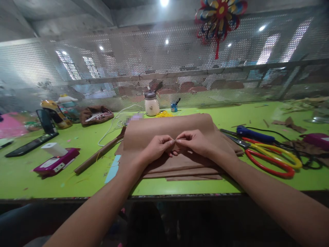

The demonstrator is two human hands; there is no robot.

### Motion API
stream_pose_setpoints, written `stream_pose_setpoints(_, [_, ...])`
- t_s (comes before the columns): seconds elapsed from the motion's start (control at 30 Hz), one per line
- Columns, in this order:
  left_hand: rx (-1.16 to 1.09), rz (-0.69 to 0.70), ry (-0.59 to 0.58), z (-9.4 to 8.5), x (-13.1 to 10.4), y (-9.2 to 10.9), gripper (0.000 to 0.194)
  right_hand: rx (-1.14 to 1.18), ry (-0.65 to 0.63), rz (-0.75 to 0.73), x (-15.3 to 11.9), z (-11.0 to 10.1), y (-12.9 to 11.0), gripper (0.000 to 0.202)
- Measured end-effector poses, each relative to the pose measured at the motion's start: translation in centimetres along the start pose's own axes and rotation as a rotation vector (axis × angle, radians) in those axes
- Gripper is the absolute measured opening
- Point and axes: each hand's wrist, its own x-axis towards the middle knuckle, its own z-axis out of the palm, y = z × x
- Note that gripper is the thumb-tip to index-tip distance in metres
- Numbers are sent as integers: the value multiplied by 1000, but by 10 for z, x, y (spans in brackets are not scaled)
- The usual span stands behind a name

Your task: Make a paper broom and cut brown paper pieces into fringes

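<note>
My left hand and my right hand meet above a stack of brown paper sheets. Thumbs and forefingers of both are pinched together, tip to tip. What sits between them is too small to make out; a bit of brown shows there. Behind my hands, the top brown sheet bulges up in a smooth curve. A rolled brown paper stick lies left of the stack. To its right are scissors with red and yellow handles, their blades pointing at the paper.
Left lie a purple power strip with a white plug, a dark phone and a brown pouch. At the back stand a lidded jar and a small blue bottle. A blue-handled corded tool lies right.
</note>
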Motion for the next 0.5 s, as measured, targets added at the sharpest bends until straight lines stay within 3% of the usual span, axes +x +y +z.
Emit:
stream_pose_setpoints(0.2, [1,-17,6,0,-1,4,30,-102,18,-33,0,1,-2,27])
stream_pose_setpoints(0.5, [14,-23,-20,0,-3,9,26,78,-125,85,1,-4,-4,33])
